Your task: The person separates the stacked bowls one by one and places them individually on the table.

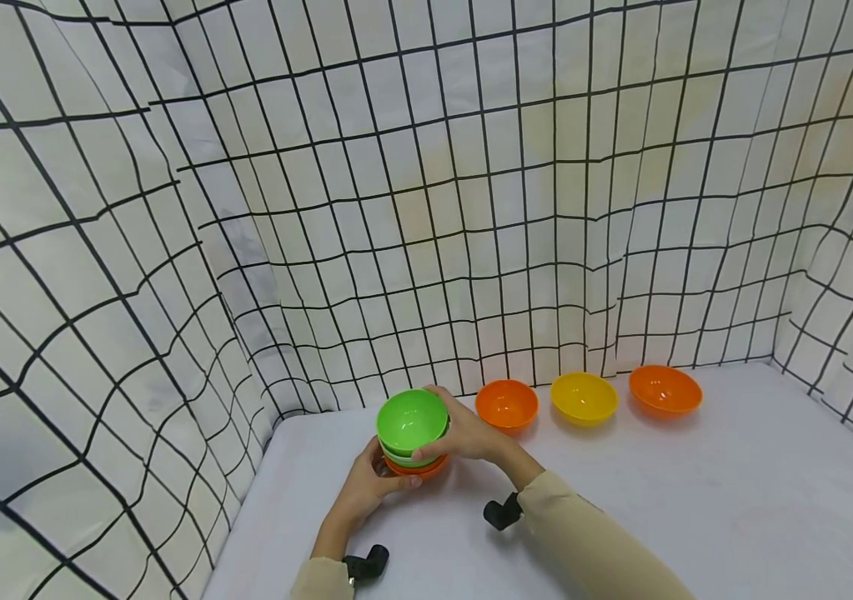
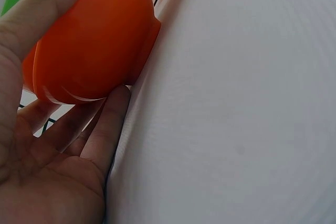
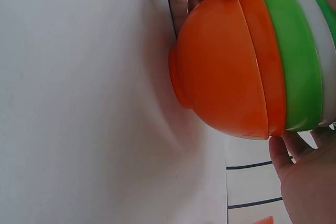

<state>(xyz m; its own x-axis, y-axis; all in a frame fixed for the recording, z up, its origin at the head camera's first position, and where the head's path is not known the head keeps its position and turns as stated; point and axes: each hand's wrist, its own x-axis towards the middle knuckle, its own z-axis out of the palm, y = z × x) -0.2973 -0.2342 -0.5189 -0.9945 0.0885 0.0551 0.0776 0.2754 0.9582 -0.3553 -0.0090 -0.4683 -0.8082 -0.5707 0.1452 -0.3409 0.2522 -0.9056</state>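
A nested stack of bowls stands between both hands at the left of the table. Uppermost is a bright green bowl [image 1: 411, 419], its open side up. Below it the right wrist view shows a white bowl [image 3: 318, 43], another green bowl [image 3: 294, 61] and an orange bowl [image 3: 220, 74] at the bottom, its foot close over the tabletop. My left hand [image 1: 366, 486] grips the orange part from the left, thumb at the front and fingers behind. From the right, my right hand [image 1: 466, 431] holds the green and white bowls higher up, thumb in front.
Along the back of the white table [image 1: 734, 500] stand a small orange bowl [image 1: 506, 405], a yellow bowl [image 1: 584, 398] and a wider orange bowl [image 1: 664, 391], right of the stack. White cloth walls with a black grid [image 1: 426, 208] enclose the table's back and sides.
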